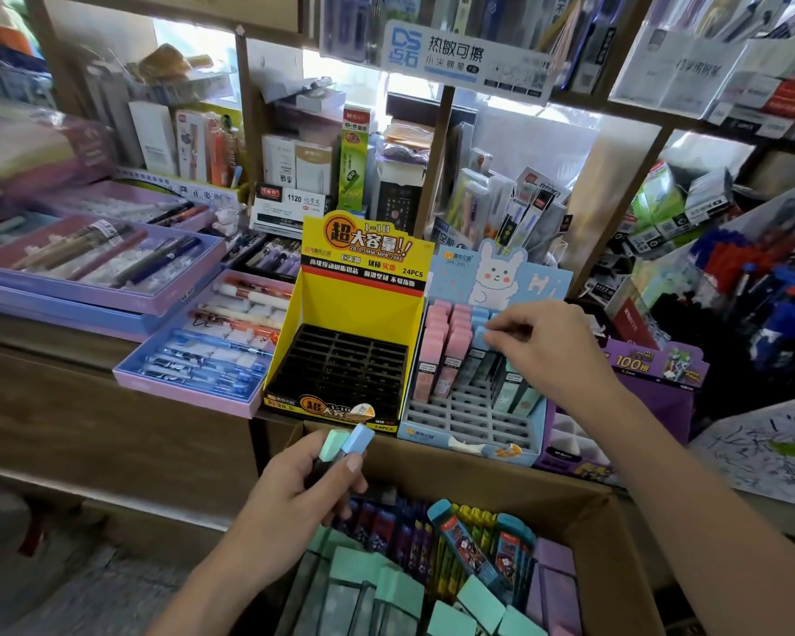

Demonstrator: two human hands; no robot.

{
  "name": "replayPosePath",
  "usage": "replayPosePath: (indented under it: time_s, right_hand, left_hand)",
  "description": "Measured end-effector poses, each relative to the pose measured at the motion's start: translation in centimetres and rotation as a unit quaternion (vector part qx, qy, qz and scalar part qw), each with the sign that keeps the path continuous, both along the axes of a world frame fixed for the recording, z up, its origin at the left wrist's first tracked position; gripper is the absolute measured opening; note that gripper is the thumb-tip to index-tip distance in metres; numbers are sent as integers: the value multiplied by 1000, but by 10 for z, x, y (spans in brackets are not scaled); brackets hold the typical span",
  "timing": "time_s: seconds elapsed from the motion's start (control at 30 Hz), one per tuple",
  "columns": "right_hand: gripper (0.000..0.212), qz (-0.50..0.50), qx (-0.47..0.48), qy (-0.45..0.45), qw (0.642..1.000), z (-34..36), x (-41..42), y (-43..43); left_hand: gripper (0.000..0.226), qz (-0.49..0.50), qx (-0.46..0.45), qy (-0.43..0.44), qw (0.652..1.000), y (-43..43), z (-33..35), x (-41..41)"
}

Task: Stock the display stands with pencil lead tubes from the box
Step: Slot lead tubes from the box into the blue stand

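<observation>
My left hand (294,498) holds two lead tubes (347,445), one green-capped and one blue-capped, over the cardboard box (611,534). The box holds several more tubes with green, teal and purple caps. My right hand (551,346) reaches into the light blue rabbit display stand (473,433), fingertips pinching the cap of a blue-capped tube (480,335) in its back rows. That stand holds pink tubes (446,346) at the left and green ones (519,387) at the right; its front slots are empty. The yellow stand (354,286) beside it has an empty black grid.
Purple trays of pens (203,346) lie left of the yellow stand on the wooden shelf. A purple display (652,364) stands right of the blue one. Packed stationery fills the shelves behind and above. A scribbled test pad (762,447) lies at the right.
</observation>
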State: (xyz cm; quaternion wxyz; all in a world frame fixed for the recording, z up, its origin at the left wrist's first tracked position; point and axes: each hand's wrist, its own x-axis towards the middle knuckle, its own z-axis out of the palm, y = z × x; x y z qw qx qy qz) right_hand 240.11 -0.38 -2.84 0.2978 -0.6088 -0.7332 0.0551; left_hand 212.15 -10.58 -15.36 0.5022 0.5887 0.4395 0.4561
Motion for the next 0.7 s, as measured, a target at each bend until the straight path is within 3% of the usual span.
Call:
replayPosePath:
  time_s: [0.33, 0.47, 0.53, 0.6, 0.7]
  right_hand:
    - [15, 2, 42, -96, 994, -9, -6, 0]
    - [19, 14, 139, -28, 990, -9, -17, -22]
    - [18, 48, 98, 66, 992, -14, -29, -39]
    - [18, 90, -2, 149, 985, -23, -43, -54]
    - [21, 138, -121, 169, 968, -42, -59, -70]
  left_hand:
    - [11, -9, -2, -2, 1000, -3, 6, 1]
    - [11, -6, -4, -14, 1000, -4, 9, 2]
    - [8, -6, -2, -20, 1000, -4, 11, 3]
    - [5, -8, 2, -21, 1000, -3, 12, 4]
    - [5, -16, 3, -24, 1000, -4, 13, 4]
